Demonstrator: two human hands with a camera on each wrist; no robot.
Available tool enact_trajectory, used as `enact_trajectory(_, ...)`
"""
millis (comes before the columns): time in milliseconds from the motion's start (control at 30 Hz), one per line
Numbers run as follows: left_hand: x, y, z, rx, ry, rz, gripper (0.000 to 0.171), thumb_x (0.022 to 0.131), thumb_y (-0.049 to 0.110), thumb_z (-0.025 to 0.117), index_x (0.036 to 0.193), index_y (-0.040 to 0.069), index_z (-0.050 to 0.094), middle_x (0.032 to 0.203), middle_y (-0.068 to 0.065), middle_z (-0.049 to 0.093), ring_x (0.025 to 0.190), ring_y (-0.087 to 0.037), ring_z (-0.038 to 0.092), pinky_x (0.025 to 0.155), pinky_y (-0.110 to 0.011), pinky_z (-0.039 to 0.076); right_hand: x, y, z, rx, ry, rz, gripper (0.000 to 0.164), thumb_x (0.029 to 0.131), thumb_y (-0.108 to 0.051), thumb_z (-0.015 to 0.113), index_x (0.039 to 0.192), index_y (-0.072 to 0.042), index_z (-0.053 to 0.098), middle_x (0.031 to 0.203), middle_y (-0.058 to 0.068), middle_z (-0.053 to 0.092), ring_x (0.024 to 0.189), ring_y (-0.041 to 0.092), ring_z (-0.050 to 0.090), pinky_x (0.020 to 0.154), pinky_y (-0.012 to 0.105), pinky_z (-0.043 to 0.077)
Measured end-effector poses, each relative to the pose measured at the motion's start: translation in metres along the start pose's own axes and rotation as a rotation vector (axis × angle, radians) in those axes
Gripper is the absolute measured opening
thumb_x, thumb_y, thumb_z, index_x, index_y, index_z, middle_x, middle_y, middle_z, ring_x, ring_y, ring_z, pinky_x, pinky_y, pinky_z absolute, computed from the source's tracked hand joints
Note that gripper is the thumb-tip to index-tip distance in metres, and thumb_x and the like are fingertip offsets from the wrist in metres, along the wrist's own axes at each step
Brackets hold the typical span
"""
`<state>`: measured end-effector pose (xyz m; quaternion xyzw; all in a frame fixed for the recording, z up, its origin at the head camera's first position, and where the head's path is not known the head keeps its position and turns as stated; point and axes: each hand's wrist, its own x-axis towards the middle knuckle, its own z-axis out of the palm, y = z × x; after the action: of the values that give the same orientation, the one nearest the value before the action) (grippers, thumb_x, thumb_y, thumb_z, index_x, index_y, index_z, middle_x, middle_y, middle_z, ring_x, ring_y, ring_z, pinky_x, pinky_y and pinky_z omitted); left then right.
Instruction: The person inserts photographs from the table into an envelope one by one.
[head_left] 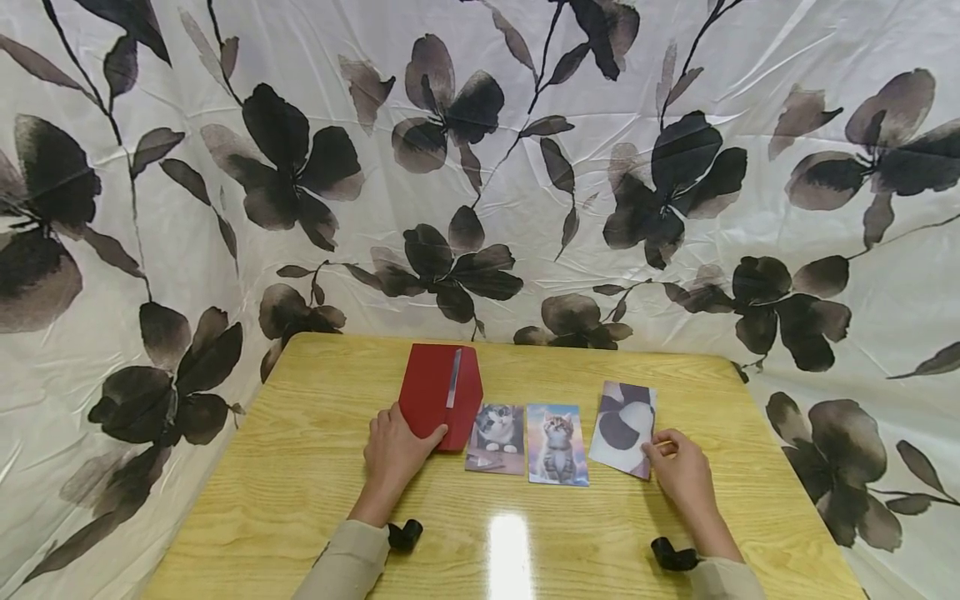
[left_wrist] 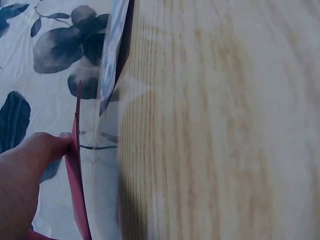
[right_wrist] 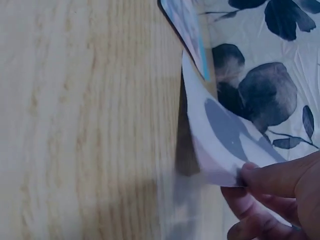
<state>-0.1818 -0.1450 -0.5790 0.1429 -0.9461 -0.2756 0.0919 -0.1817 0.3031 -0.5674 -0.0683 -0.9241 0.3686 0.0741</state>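
My left hand point(head_left: 397, 446) grips the near left part of a red envelope point(head_left: 431, 392), thumb lying on top. A silvery strip runs along the envelope's flap. In the left wrist view the red envelope point(left_wrist: 76, 175) appears edge-on beside the thumb. To its right lies a grey-and-white cat picture card point(head_left: 498, 429), then a tabby kitten picture card point(head_left: 557, 450). My right hand point(head_left: 682, 467) pinches the right edge of a card with a grey, white and purple pattern point(head_left: 618, 425). In the right wrist view this patterned card point(right_wrist: 220, 135) bends, its near corner raised off the table.
Everything lies on a yellow wood-grain table point(head_left: 300, 500) with rounded far corners. A white cloth with dark flowers point(head_left: 480, 167) hangs behind and at both sides. Black wrist mounts point(head_left: 405, 535) sit by the cuffs, and light glares off the table's near middle.
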Motion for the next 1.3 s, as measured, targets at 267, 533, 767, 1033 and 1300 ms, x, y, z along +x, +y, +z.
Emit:
enact_trajectory(267, 0.000, 0.001, -0.002, 0.006, -0.003, -0.003, 0.102, 0.084, 0.061, 0.084, 0.148, -0.011, 0.047, 0.127, -0.027, 0.059, 0.115, -0.041, 0.056, 0.083, -0.062, 0.056, 0.011, -0.012, -0.002, 0.075, 0.046, 0.009, 0.030, 0.104, -0.017, 0.070, 0.129, -0.001, 0.068, 0.093, 0.012, 0.077, 0.071, 0.013, 0.063, 0.062, 0.028, 0.047)
enact_trajectory(533, 0.000, 0.003, -0.002, 0.000, -0.006, -0.017, 0.101, 0.085, 0.060, 0.083, 0.148, -0.009, 0.047, 0.127, -0.026, 0.059, 0.115, -0.041, 0.056, 0.084, -0.062, 0.055, 0.023, -0.030, 0.005, 0.228, 0.135, -0.030, 0.032, 0.101, -0.012, 0.075, 0.131, -0.001, 0.069, 0.088, 0.013, 0.077, 0.066, 0.002, 0.058, 0.056, 0.020, 0.045)
enact_trajectory(767, 0.001, 0.002, -0.001, -0.004, -0.006, -0.021, 0.101, 0.084, 0.061, 0.083, 0.148, -0.009, 0.048, 0.126, -0.026, 0.059, 0.114, -0.040, 0.056, 0.083, -0.062, 0.055, 0.031, -0.049, 0.021, 0.371, 0.082, -0.048, 0.032, 0.101, -0.012, 0.077, 0.130, 0.000, 0.072, 0.087, 0.014, 0.077, 0.065, 0.002, 0.056, 0.058, 0.019, 0.044)
enact_trajectory(1033, 0.000, 0.002, -0.001, -0.005, -0.011, -0.023, 0.102, 0.084, 0.062, 0.083, 0.149, -0.008, 0.047, 0.129, -0.026, 0.058, 0.116, -0.041, 0.056, 0.084, -0.063, 0.055, 0.035, -0.069, 0.041, 0.432, 0.029, -0.076, 0.031, 0.099, -0.011, 0.079, 0.126, 0.002, 0.074, 0.081, 0.012, 0.077, 0.063, 0.003, 0.055, 0.058, 0.019, 0.042)
enact_trajectory(1300, 0.000, 0.001, -0.001, -0.005, -0.004, -0.020, 0.102, 0.085, 0.060, 0.084, 0.150, -0.009, 0.046, 0.130, -0.027, 0.058, 0.117, -0.041, 0.055, 0.084, -0.063, 0.055, 0.039, -0.086, 0.063, 0.503, -0.042, -0.105, 0.031, 0.098, -0.012, 0.080, 0.126, 0.001, 0.075, 0.082, 0.016, 0.077, 0.063, 0.005, 0.054, 0.058, 0.021, 0.038)
